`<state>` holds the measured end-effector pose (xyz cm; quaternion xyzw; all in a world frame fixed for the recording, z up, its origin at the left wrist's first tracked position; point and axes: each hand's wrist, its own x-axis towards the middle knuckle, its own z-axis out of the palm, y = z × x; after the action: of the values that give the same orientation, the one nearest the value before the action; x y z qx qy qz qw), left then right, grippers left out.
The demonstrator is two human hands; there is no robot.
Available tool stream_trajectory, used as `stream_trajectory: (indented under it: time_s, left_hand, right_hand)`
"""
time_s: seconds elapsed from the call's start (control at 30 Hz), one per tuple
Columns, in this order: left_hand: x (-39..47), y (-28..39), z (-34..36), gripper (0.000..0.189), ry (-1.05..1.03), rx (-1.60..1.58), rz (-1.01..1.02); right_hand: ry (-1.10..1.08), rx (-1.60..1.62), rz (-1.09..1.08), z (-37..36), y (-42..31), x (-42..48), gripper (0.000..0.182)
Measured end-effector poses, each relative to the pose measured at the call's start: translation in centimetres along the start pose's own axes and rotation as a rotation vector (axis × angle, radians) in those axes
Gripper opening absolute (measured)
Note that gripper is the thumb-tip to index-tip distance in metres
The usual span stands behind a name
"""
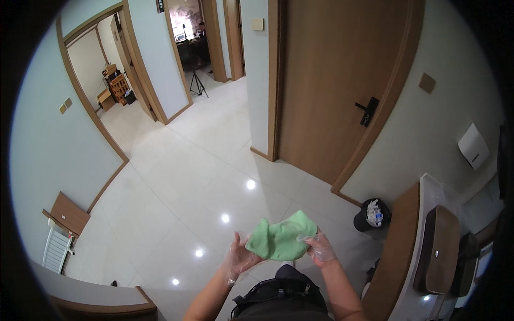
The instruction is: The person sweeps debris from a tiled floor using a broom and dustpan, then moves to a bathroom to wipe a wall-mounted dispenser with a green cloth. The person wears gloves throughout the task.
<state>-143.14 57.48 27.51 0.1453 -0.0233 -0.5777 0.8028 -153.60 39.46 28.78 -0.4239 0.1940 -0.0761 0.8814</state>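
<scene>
A light green cloth (277, 240), folded and slightly crumpled, is held up in front of my waist. My left hand (242, 257), in a clear plastic glove, supports its left end with the thumb raised. At the right end, my right hand (320, 248), gloved the same way, pinches the cloth between thumb and fingers. Below the cloth show a black waist bag (281, 291) and part of one shoe.
To the right stands a washbasin counter (413, 224) with a brown basin (437, 248). A black waste bin (371, 216) sits by a shut wooden door (337, 88). A white radiator (56, 248) and a tripod (197, 84) stand leftward. A person (202, 30) is in a far room.
</scene>
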Motion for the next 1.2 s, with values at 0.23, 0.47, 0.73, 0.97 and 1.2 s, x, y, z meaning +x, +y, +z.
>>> stream_trajectory:
  time_s: [0.23, 0.47, 0.73, 0.97, 1.2]
  left_hand:
    - [9.0, 4.7, -1.5, 0.048, 0.334, 0.313, -0.183]
    - [17.9, 9.3, -3.3, 0.028, 0.668, 0.399, -0.303]
    - [22.9, 16.3, -0.4, 0.022, 0.444, 1.071, -0.041]
    - [26.0, 23.3, -7.5, 0.008, 0.197, 1.042, 0.155]
    - [29.4, 32.0, -10.8, 0.027, 0.403, 1.145, 0.16]
  right_hand:
    - [-0.138, -0.091, 0.147, -2.9, -2.1, 10.2, 0.043]
    - [-0.175, -0.152, 0.167, -5.6, -6.6, 20.6, 0.047]
    - [-0.568, 0.422, 0.065, -7.9, -10.5, 28.2, 0.026]
    - [-0.204, 0.662, 0.494, -4.7, -9.5, 33.8, 0.053]
    - [-0.112, 0.396, 0.644, 1.0, -3.6, 42.9, 0.038]
